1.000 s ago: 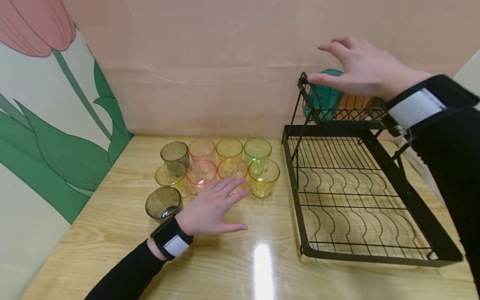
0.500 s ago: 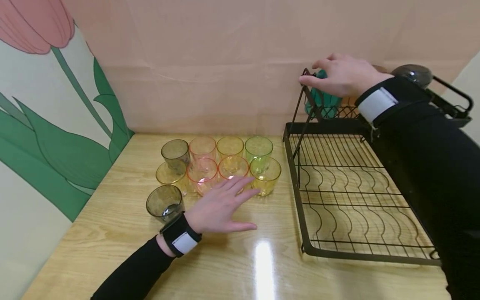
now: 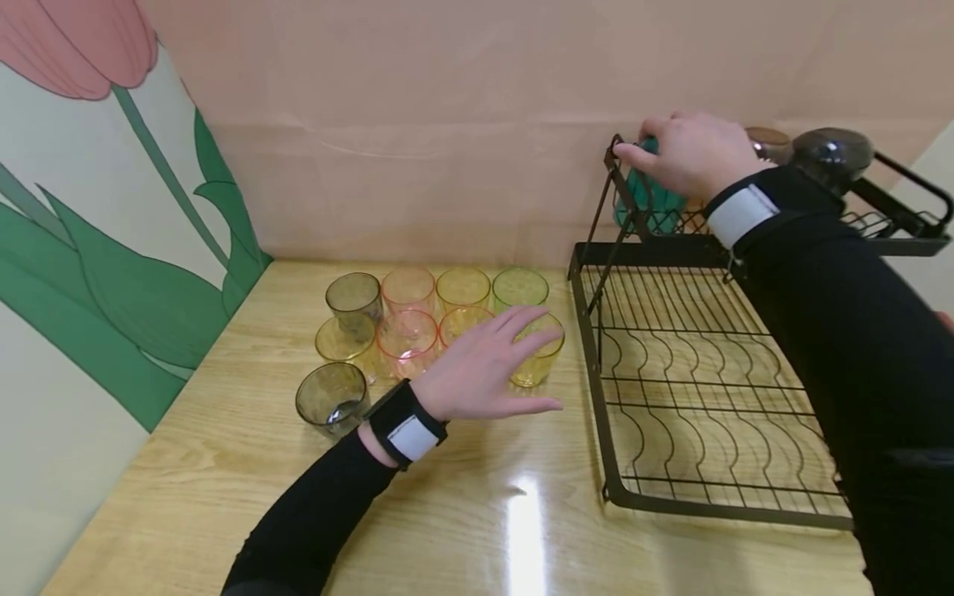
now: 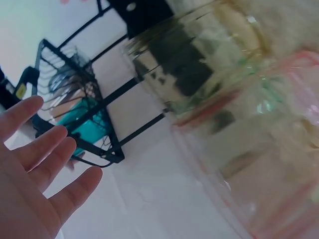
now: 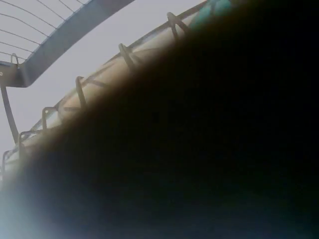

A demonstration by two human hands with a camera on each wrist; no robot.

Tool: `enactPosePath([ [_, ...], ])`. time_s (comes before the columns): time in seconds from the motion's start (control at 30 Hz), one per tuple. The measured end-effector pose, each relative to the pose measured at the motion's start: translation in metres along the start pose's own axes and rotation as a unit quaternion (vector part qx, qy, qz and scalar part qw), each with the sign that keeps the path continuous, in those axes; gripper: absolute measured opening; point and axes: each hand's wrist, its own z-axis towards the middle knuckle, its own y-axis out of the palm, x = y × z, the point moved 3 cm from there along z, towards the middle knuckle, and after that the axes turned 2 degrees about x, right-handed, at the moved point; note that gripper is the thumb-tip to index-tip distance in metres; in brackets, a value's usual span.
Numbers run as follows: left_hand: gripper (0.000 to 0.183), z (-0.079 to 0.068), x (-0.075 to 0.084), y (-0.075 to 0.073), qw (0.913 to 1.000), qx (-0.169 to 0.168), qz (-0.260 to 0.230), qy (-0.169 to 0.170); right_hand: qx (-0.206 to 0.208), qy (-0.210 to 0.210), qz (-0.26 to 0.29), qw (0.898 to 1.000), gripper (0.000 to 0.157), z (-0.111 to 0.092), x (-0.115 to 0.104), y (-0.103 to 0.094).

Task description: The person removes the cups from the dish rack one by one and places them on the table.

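My right hand reaches over the teal glass on the rack's upper shelf. Thumb and index finger lie around its top, and the other fingers are hidden. The sleeve and a dark blur hide that hand in the right wrist view. With fingers spread, my left hand hovers near the front-row glasses, partly covering a red-rimmed glass and a yellow glass. Its fingers are apart and hold nothing in the left wrist view.
The black two-tier dish rack stands at the right on the wooden table. A brown glass and a dark glass sit on its upper shelf. Several tinted glasses, including a grey glass, stand in rows at the left.
My right hand has come down from above the upper shelf onto the teal glass, its thumb drawing in closer. My left hand has drifted right and slightly away from me, still spread.
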Motion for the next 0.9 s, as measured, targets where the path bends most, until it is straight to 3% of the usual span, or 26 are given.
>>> enactPosePath([
  [0.23,0.080,0.030,-0.002,0.001,0.9984,-0.028,-0.005,-0.048,0.024,-0.005,0.000,1.000,0.051,0.000,0.002,0.002],
  [0.37,0.080,0.042,-0.001,0.002,0.9978,-0.032,-0.016,-0.056,0.027,-0.005,-0.022,0.999,0.050,-0.001,0.000,-0.005],
  [0.67,0.077,0.059,-0.001,0.000,0.9924,-0.024,-0.076,-0.095,0.043,0.011,-0.053,0.998,0.055,-0.006,-0.004,-0.056],
  [0.9,0.076,0.065,-0.003,0.003,0.9802,-0.023,-0.146,-0.131,0.107,0.001,-0.058,0.993,0.052,-0.011,-0.009,-0.085],
])
